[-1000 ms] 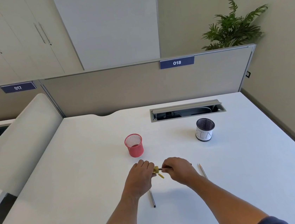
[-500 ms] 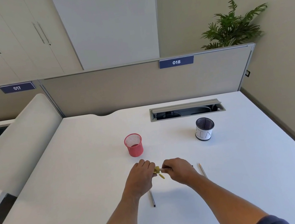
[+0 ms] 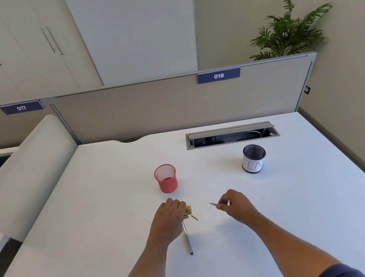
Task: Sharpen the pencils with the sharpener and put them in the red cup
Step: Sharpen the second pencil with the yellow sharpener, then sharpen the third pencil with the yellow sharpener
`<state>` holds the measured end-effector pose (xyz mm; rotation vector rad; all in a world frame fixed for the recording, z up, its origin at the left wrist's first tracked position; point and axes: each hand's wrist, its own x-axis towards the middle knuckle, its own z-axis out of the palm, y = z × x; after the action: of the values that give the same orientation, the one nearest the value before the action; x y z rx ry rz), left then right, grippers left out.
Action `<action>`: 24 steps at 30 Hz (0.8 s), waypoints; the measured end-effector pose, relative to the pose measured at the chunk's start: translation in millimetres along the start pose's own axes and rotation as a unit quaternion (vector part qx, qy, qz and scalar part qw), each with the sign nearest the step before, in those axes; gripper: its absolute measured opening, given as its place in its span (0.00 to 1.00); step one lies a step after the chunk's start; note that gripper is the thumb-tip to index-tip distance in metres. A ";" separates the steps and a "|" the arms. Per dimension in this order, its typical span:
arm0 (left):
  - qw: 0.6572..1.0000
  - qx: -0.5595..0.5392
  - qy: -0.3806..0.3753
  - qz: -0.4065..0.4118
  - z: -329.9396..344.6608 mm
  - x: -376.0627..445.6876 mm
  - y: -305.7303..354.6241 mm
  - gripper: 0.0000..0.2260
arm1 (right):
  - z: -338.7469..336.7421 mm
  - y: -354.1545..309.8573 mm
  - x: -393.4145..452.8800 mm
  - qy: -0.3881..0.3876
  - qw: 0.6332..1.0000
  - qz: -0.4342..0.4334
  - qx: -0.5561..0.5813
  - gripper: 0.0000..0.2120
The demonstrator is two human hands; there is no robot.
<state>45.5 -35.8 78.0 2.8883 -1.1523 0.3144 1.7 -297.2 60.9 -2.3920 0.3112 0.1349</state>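
my left hand (image 3: pixel 169 217): fingers curled round the yellow sharpener (image 3: pixel 188 211), held just above the desk (image 3: pixel 319 191) near its front middle. my right hand (image 3: pixel 234 203): pinching a pencil (image 3: pixel 214 203), sharpened tip pointing left, apart from the sharpener. second pencil (image 3: pixel 187 238): lying on the desk beside my left wrist, running toward the front edge. red cup (image 3: pixel 166 178): upright, mid-desk, just behind my left hand. black mesh cup with white label (image 3: pixel 253 161): upright, toward the back right, near the cable slot (image 3: pixel 232 135).
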 end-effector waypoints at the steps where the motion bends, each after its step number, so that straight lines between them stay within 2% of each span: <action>1: 1.000 -0.001 0.001 -0.001 0.2 -0.5 -0.2 0.15 | -1.0 5.5 0.5 0.007 1.000 0.030 0.000 0.07; 5: 1.000 -0.006 0.002 0.005 1.3 -0.6 2.9 0.16 | -2.2 21.7 -2.8 0.004 0.992 0.122 -0.015 0.07; 11: 1.000 -0.006 0.004 0.007 3.6 -1.0 4.9 0.15 | 4.1 41.6 -8.0 0.034 0.980 0.197 -0.025 0.07; 15: 1.000 -0.007 -0.001 0.007 6.3 -3.5 4.5 0.14 | 1.5 43.5 -14.5 0.043 0.974 0.218 -0.051 0.05; 24: 1.000 0.004 -0.002 0.006 8.3 -6.9 4.1 0.14 | 12.0 52.8 -20.3 0.023 0.970 0.220 -0.102 0.08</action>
<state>39.4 -34.9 68.4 2.8906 -1.1711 0.3153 -31.7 -323.3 21.6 -2.4917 0.8873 0.3285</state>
